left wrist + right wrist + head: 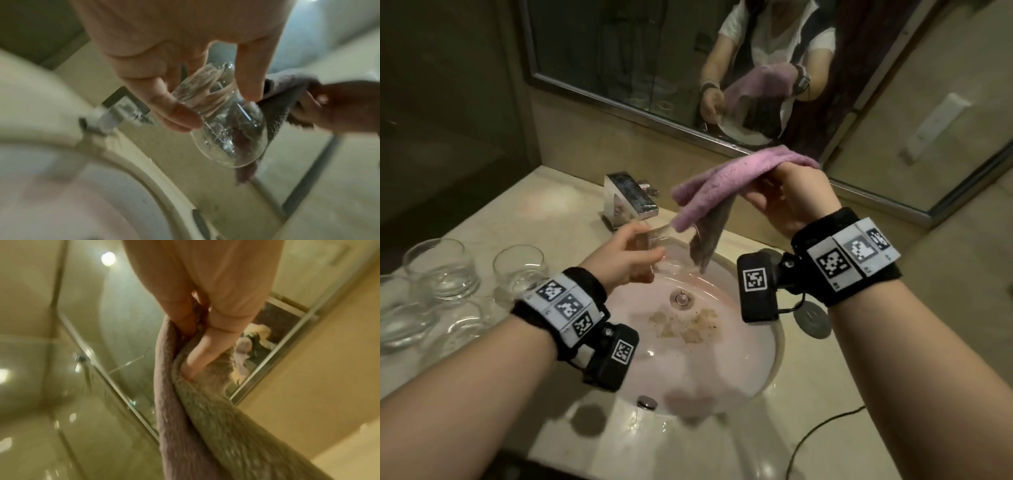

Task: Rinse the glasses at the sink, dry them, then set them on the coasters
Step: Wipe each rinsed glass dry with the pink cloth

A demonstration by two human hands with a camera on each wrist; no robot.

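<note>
A clear glass (674, 245) is held above the sink (743, 363) by the left hand (625, 262). The thumb and fingers (249, 78) are curled round the end of the glass nearest the palm. The glass is tilted, with its rounded body turned away from the left wrist and toward the right hand (789, 202).

A pink cloth (722, 178) is gripped by the right hand, which is raised higher than the left and lies farther from the person. In the right wrist view the cloth is seen pinched between thumb and fingers, and it is bunched into a thick fold beneath them. From that grip the cloth is draped down toward the left hand, and its darker end is hung against the glass. The glass wall is clear and the frames are blurred, so it cannot be told for sure whether this end lies inside the glass or just behind it.

A chrome faucet (628, 197) is set just beyond the left hand. Below and between the two hands, brownish patches (690, 325) are seen on the sink floor, near the drain plug (682, 298). Several more glasses (440, 270) are stood on the counter (571, 192) to the outer side of the left wrist, well apart from the held one. Both hands and the cloth are reflected in the mirror (619, 51) beyond the right hand.
</note>
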